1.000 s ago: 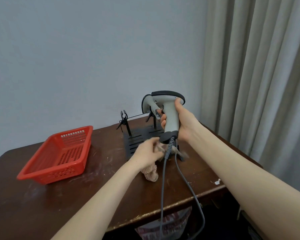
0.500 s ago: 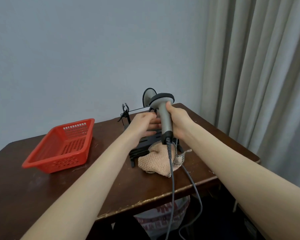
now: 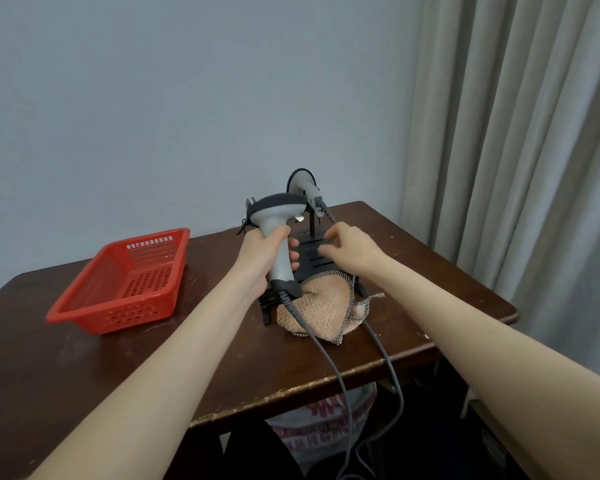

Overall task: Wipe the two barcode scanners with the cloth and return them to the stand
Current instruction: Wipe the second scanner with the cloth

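Hiding much of the stand (image 3: 313,260), the cloth (image 3: 322,313) is draped over its front. The scanner (image 3: 276,216), earlier gripped by the right hand (image 3: 355,252), now empty and loose-fingered, is grasped by the left hand (image 3: 262,259).

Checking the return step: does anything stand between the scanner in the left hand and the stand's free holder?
Nothing visible does. The scanner, gripped by the left hand, sits right in front of the free holder. The cloth lies lower, on the front of the stand, and the right hand hovers open to the side.
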Motion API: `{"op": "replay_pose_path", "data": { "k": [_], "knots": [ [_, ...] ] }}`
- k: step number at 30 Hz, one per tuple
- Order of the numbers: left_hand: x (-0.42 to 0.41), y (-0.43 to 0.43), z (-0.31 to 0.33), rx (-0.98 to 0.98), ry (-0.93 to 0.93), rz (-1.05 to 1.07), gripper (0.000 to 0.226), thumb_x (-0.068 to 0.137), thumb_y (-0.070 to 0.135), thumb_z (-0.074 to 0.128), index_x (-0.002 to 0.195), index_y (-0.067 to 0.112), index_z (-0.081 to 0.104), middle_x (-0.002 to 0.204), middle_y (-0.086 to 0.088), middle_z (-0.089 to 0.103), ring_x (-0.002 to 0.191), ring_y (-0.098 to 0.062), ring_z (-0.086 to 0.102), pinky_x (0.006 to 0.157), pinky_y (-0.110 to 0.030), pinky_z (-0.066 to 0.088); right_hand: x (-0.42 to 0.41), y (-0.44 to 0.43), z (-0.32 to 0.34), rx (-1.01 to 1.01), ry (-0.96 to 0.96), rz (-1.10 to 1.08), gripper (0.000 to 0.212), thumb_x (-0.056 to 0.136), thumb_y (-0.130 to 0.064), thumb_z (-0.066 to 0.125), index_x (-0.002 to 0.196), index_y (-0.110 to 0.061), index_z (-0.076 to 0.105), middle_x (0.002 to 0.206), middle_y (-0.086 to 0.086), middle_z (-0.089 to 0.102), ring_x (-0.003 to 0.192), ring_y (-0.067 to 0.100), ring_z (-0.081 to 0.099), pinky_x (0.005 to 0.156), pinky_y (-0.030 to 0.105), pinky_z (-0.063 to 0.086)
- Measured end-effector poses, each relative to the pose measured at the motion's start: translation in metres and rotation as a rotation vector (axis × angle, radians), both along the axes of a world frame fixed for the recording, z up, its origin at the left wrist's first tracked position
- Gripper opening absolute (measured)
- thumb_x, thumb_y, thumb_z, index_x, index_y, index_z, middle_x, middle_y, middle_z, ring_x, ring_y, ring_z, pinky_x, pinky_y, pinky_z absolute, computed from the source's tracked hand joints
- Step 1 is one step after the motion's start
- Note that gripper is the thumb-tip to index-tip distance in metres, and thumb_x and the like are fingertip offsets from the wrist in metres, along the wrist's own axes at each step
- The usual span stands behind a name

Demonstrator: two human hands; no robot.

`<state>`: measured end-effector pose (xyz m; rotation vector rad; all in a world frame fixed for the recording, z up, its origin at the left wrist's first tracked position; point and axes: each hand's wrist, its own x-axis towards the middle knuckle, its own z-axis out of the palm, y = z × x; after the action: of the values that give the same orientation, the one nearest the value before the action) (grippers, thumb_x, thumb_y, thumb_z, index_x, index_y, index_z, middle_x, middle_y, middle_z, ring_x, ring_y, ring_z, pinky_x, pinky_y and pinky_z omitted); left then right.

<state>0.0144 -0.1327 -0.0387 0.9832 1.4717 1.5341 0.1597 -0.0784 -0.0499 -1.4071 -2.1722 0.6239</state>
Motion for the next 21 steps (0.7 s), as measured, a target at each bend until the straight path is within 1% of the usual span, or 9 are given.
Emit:
{"op": "replay_pose_path", "data": {
  "k": [3,5,7,8,10,13,16,18,21],
  "knots": [
    [-0.001,-0.003,-0.004,0.014,0.016,-0.053,0.008,0.09,0.017,0.059,0.088,0.009,0.06,0.076,-0.008,0.067,0.056,-0.017,0.057,0.055,-0.031,0.055,-0.002,-0.008,-0.008,-0.109,-0.234,0.048,0.069,0.073,-0.054,0.07,0.125,-0.016,0.048,0.118,0.003,0.054,0.106,0.023,0.057,0.086,0.036,0.05],
    [-0.002,-0.004,-0.006,0.019,0.01,-0.085,0.009,0.089,0.019,0.06,0.09,0.011,0.061,0.078,-0.008,0.071,0.055,-0.016,0.058,0.054,-0.029,0.054,-0.004,-0.011,-0.016,-0.161,-0.344,0.036,0.06,0.073,-0.052,0.072,0.114,-0.013,0.052,0.105,0.001,0.056,0.098,0.022,0.059,0.08,0.034,0.052],
    [-0.004,-0.005,-0.007,0.012,-0.008,-0.1,0.011,0.089,0.021,0.062,0.091,0.011,0.062,0.079,-0.007,0.072,0.053,-0.014,0.059,0.052,-0.028,0.055,-0.003,-0.008,-0.024,-0.163,-0.333,0.021,0.036,0.078,-0.039,0.073,0.096,-0.012,0.057,0.089,0.001,0.056,0.083,0.02,0.059,0.069,0.03,0.05],
    [-0.005,-0.005,-0.007,0.006,-0.022,-0.1,0.012,0.088,0.022,0.062,0.092,0.011,0.062,0.078,-0.006,0.073,0.052,-0.012,0.058,0.052,-0.027,0.055,-0.002,-0.005,-0.026,-0.171,-0.286,0.02,0.025,0.079,-0.033,0.072,0.083,-0.013,0.056,0.08,0.001,0.054,0.072,0.019,0.056,0.062,0.028,0.047],
    [-0.007,-0.004,-0.009,-0.007,-0.051,-0.099,0.014,0.088,0.023,0.063,0.093,0.01,0.062,0.079,-0.005,0.074,0.051,-0.011,0.058,0.051,-0.025,0.054,0.001,0.002,-0.023,-0.25,-0.105,0.043,0.03,0.081,-0.024,0.07,0.063,-0.013,0.048,0.063,0.002,0.045,0.054,0.016,0.043,0.048,0.024,0.038],
    [-0.008,-0.002,-0.007,-0.031,-0.105,-0.106,0.014,0.089,0.022,0.062,0.095,0.009,0.061,0.082,-0.007,0.074,0.051,-0.012,0.059,0.049,-0.025,0.053,0.009,0.004,-0.009,-0.401,0.256,0.024,0.028,0.083,-0.023,0.069,0.065,-0.011,0.05,0.059,0.002,0.041,0.048,0.012,0.039,0.037,0.017,0.032],
    [-0.008,0.001,-0.006,-0.041,-0.155,-0.129,0.016,0.088,0.022,0.062,0.096,0.007,0.061,0.087,-0.012,0.074,0.056,-0.015,0.062,0.051,-0.027,0.054,0.015,0.007,-0.001,-0.495,0.565,0.002,0.018,0.086,-0.025,0.069,0.076,-0.012,0.062,0.069,0.001,0.06,0.061,0.013,0.057,0.051,0.02,0.046],
    [-0.006,0.003,-0.006,-0.04,-0.17,-0.126,0.017,0.087,0.021,0.064,0.094,0.005,0.062,0.087,-0.013,0.073,0.06,-0.019,0.065,0.055,-0.029,0.057,0.019,0.013,-0.001,-0.491,0.68,0.003,0.016,0.086,-0.026,0.07,0.077,-0.013,0.064,0.073,0.003,0.063,0.066,0.015,0.06,0.062,0.025,0.048],
    [-0.002,0.006,-0.005,-0.037,-0.181,-0.106,0.021,0.085,0.021,0.067,0.09,0.001,0.063,0.08,-0.013,0.069,0.059,-0.019,0.067,0.057,-0.031,0.059,0.022,0.019,-0.003,-0.482,0.855,-0.016,0.013,0.087,-0.02,0.069,0.078,-0.012,0.065,0.073,0.004,0.063,0.067,0.016,0.06,0.065,0.028,0.05]
  ]
}}
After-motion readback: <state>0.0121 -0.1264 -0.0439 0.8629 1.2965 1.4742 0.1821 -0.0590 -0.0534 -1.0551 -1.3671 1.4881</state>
